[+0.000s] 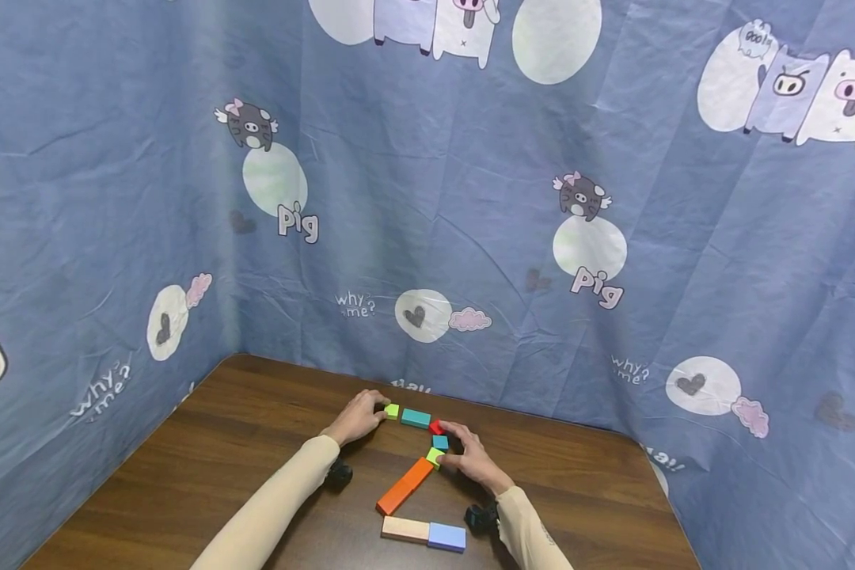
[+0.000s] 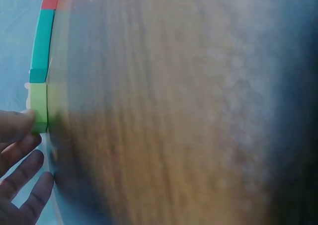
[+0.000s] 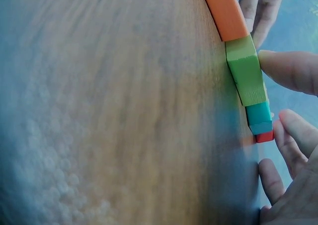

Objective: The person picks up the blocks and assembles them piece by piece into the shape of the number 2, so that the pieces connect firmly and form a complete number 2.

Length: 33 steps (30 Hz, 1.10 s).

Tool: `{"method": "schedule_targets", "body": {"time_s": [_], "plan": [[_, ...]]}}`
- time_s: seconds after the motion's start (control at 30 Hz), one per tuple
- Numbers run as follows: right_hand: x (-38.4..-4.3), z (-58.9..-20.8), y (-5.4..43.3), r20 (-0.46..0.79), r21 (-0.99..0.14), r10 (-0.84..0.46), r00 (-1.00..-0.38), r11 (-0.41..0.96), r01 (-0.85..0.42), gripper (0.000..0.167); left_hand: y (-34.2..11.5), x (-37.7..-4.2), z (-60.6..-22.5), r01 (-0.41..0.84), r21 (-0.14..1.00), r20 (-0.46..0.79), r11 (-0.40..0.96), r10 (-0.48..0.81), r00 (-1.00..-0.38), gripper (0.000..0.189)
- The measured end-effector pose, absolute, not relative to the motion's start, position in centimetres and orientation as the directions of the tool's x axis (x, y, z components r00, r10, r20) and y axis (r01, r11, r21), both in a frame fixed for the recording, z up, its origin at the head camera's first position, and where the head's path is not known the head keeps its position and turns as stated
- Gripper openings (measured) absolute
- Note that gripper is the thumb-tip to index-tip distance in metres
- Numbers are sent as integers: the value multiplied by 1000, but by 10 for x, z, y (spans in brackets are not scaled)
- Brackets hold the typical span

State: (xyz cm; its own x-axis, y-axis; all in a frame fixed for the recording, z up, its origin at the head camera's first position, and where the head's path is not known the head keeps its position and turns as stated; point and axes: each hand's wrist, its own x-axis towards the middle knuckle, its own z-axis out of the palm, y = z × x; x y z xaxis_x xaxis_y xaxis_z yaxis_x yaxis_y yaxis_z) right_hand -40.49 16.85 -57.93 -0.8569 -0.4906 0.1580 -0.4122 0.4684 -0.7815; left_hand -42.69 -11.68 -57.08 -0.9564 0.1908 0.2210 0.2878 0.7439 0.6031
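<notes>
In the head view, my left hand (image 1: 359, 416) pinches a yellow-green block (image 1: 393, 412) at the left end of a curved row, thumb on its near side. To its right come a long teal block (image 1: 416, 418), a red block (image 1: 436, 427), a small blue-teal block (image 1: 439, 443) and a second yellow-green block (image 1: 435, 457). My right hand (image 1: 476, 461) spreads along the row's right side. Its thumb touches the second yellow-green block (image 3: 247, 71) in the right wrist view, while the index finger reaches the red block, partly hidden there.
Orange blocks (image 1: 404, 486) continue the row toward the front. Nearer still, a pale wooden block (image 1: 405, 530) lies end to end with a light blue block (image 1: 446, 537). Behind the brown wooden table (image 1: 271, 412) hangs a blue patterned curtain (image 1: 413, 198).
</notes>
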Motion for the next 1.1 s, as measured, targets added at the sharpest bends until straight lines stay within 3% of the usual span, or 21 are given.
{"method": "schedule_targets", "body": {"time_s": [0.67, 0.87, 0.97, 1.1], "plan": [[-390, -568, 161, 172, -793, -483, -859, 449, -411, 64, -117, -432, -580, 341, 559, 266, 756, 226, -937, 25], [-400, -581, 165, 168, -779, -500, -849, 461, -425, 66, -117, -431, -580, 339, 555, 260, 759, 229, -938, 26], [-401, -581, 167, 169, -813, -509, -844, 412, -411, 64, -117, -430, -579, 340, 562, 252, 754, 235, -939, 28], [-406, -581, 170, 120, -920, -477, -871, 277, -278, 58, -119, -431, -580, 342, 595, 244, 728, 242, -939, 37]]}}
